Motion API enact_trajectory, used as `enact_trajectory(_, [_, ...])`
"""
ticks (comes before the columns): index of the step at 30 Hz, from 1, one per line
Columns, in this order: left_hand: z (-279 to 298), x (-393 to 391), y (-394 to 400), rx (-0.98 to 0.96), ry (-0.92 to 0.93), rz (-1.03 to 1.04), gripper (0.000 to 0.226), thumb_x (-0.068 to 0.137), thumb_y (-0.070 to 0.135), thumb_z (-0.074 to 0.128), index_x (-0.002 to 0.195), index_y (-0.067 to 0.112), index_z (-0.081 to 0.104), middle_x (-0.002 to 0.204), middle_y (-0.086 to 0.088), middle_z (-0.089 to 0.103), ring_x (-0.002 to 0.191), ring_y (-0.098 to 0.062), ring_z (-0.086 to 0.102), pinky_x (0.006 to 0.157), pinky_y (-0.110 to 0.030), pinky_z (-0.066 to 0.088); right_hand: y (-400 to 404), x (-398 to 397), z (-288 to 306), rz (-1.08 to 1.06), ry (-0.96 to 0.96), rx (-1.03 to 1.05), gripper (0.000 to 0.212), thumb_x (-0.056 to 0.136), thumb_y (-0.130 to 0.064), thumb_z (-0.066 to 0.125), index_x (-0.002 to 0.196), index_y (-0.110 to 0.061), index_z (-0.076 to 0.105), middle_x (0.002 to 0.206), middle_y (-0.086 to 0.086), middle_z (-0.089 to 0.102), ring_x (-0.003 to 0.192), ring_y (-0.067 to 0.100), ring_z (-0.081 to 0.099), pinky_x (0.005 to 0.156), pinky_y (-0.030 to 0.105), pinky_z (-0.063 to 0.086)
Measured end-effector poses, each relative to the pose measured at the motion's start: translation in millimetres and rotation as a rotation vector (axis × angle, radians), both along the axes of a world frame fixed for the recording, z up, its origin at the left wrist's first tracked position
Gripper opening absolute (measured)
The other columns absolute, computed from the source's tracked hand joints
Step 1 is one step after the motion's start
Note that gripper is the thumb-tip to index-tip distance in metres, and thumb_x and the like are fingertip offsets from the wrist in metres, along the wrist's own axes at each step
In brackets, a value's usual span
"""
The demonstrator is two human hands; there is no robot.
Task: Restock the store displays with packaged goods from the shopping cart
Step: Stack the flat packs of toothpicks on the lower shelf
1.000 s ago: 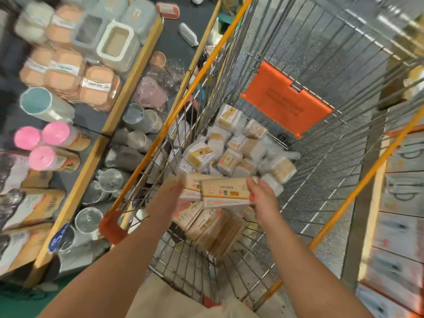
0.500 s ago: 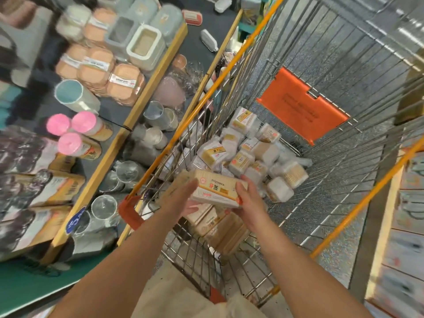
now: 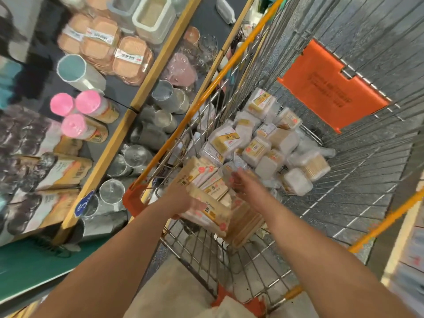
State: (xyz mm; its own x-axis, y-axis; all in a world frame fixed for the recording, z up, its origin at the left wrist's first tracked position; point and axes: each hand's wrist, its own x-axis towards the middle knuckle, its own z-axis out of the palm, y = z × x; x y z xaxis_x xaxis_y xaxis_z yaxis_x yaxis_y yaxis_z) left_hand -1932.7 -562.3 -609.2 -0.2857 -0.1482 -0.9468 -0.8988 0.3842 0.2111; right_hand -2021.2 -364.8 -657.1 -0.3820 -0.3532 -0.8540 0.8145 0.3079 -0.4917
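At frame centre, inside the cart's (image 3: 207, 87) near-left corner, the left hand (image 3: 181, 198) grips a beige pack (image 3: 206, 211). The right hand (image 3: 246, 183) hovers beside it, fingers loosely spread and empty, above the heaped boxes (image 3: 263, 143).

wire shopping cart (image 3: 358, 171) with orange rim, orange flap (image 3: 332, 92) on far wall. pile of small clear-wrapped packs (image 3: 263, 143) heaped at cart bottom. left hand (image 3: 181, 198) over near left corner of cart, grip on stack of flat tan packs (image 3: 206, 203); fingers mostly hidden behind them. right hand (image 3: 243, 183) just beside stack, fingers spread, blurry, can't tell if touching. shelf (image 3: 119, 143) left of cart: pink-lid canisters (image 3: 87, 115), peach soap boxes (image 3: 130, 58), clear glasses (image 3: 112, 191) lower down.
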Motion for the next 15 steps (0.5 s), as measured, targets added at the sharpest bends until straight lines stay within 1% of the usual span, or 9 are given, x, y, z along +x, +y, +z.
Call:
enact_trajectory(2, [-4,-1,1,-0.029,-0.040,-0.029,0.104,0.059,0.047,0.089,0.144,0.009,0.042,0.131,-0.015,0.059,0.106,-0.030,0.064,0.090,-0.045,0.056,-25,-9,-10,0.111,0.025,0.000,0.046,0.080,-0.063,0.059,0.101,-0.023,0.066,0.092,-0.003,0.061,0.085,0.018,0.055,0.075,0.031,0.043])
enact_trajectory(4, [-9,-2,5,-0.074,-0.130,-0.116,0.100,0.072,0.049,0.082,0.148,0.009,0.033,0.147,-0.014,0.046,0.131,-0.033,0.048,0.109,-0.047,0.041,-53,-14,-20,0.201,0.079,0.017,0.046,0.086,-0.060,0.058,0.111,-0.022,0.065,0.102,-0.003,0.063,0.096,0.017,0.058,0.089,0.035,0.046])
enact_trajectory(5, [-13,-3,8,-0.095,-0.151,-0.153,0.099,0.077,0.048,0.079,0.151,0.009,0.026,0.149,-0.013,0.042,0.135,-0.032,0.044,0.112,-0.045,0.037,-66,-15,-24,0.260,0.112,0.010,0.045,0.088,-0.059,0.056,0.112,-0.022,0.064,0.104,-0.003,0.062,0.099,0.018,0.058,0.090,0.035,0.046])
enact_trajectory(7, [-19,-4,10,-0.112,-0.181,-0.162,0.103,0.078,0.047,0.078,0.154,0.013,0.017,0.146,-0.010,0.046,0.130,-0.029,0.049,0.109,-0.040,0.042,-89,-14,-37,0.361,0.167,0.015,0.042,0.091,-0.055,0.056,0.112,-0.019,0.063,0.100,-0.003,0.057,0.092,0.015,0.055,0.080,0.031,0.044])
enact_trajectory(9, [-23,-4,10,-0.079,-0.183,-0.167,0.103,0.080,0.047,0.075,0.156,0.015,0.013,0.147,-0.011,0.045,0.128,-0.027,0.050,0.105,-0.036,0.045,-102,-13,-48,0.395,0.189,0.078,0.052,0.090,-0.051,0.063,0.129,-0.017,0.055,0.111,0.001,0.056,0.102,0.019,0.055,0.084,0.033,0.043])
enact_trajectory(11, [-24,-1,5,-0.052,-0.151,-0.207,0.092,0.081,0.046,0.073,0.154,0.015,0.026,0.143,-0.011,0.048,0.125,-0.026,0.051,0.098,-0.031,0.046,-105,-14,-55,0.425,0.192,0.158,0.071,0.086,-0.047,0.071,0.142,-0.011,0.046,0.133,0.009,0.053,0.121,0.026,0.052,0.093,0.034,0.041])
enact_trajectory(12, [-24,1,5,-0.034,-0.130,-0.211,0.087,0.081,0.046,0.072,0.151,0.015,0.031,0.138,-0.010,0.052,0.120,-0.024,0.053,0.091,-0.027,0.046,-105,-14,-57,0.460,0.208,0.171,0.071,0.085,-0.044,0.073,0.141,-0.008,0.047,0.136,0.009,0.052,0.124,0.027,0.051,0.092,0.032,0.040])
enact_trajectory(13, [-25,3,4,-0.013,-0.102,-0.218,0.085,0.082,0.047,0.072,0.151,0.015,0.034,0.135,-0.009,0.054,0.118,-0.023,0.054,0.087,-0.026,0.044,-105,-14,-58,0.490,0.222,0.167,0.068,0.085,-0.040,0.074,0.138,-0.006,0.049,0.133,0.009,0.053,0.122,0.027,0.051,0.090,0.030,0.039])
enact_trajectory(15, [-23,3,4,0.045,-0.048,-0.227,0.088,0.084,0.049,0.071,0.153,0.013,0.030,0.144,-0.009,0.048,0.122,-0.022,0.053,0.086,-0.022,0.043,-102,-13,-57,0.517,0.207,0.142,0.055,0.087,-0.034,0.074,0.129,-0.005,0.054,0.117,0.006,0.054,0.111,0.025,0.053,0.086,0.028,0.039])
